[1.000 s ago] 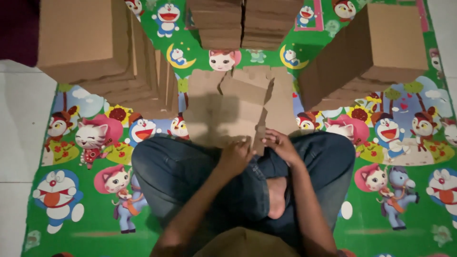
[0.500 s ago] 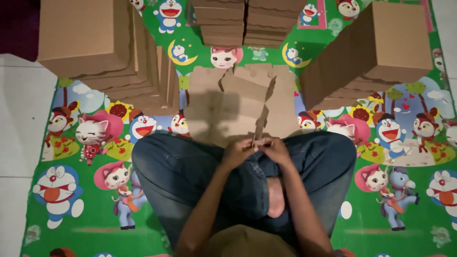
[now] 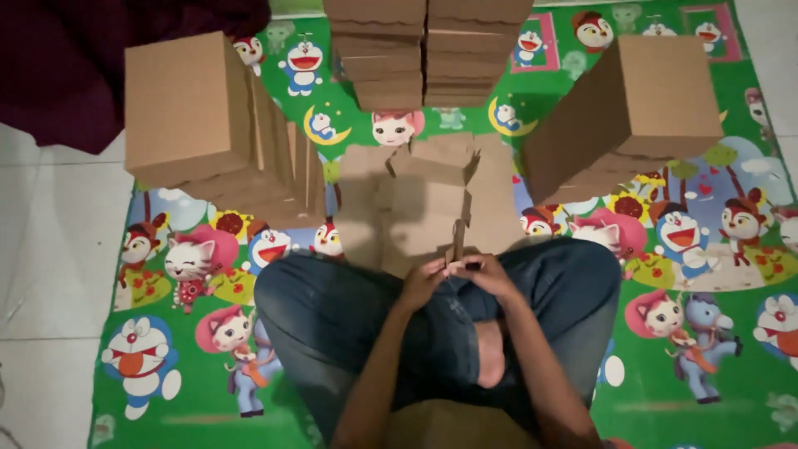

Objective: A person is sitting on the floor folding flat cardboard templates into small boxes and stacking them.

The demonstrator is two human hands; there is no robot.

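I sit cross-legged in blue jeans on a cartoon-printed play mat [image 3: 208, 366]. A flat brown cardboard box blank [image 3: 420, 208] lies on the mat in front of my knees, partly folded, with one narrow flap standing upright at its near edge. My left hand [image 3: 424, 283] and my right hand [image 3: 486, 274] meet at the base of that flap and pinch it between the fingers, knuckles close together.
Tall stacks of cardboard stand around the blank: one stack at the left [image 3: 195, 116], one at the right [image 3: 632, 116], two at the back [image 3: 428, 50]. A dark maroon cloth [image 3: 66, 75] lies at the top left. White floor tiles [image 3: 41, 274] border the mat.
Both hands have drawn closer together on the upright flap. The view has shifted slightly, and the cardboard blank stays where it was.
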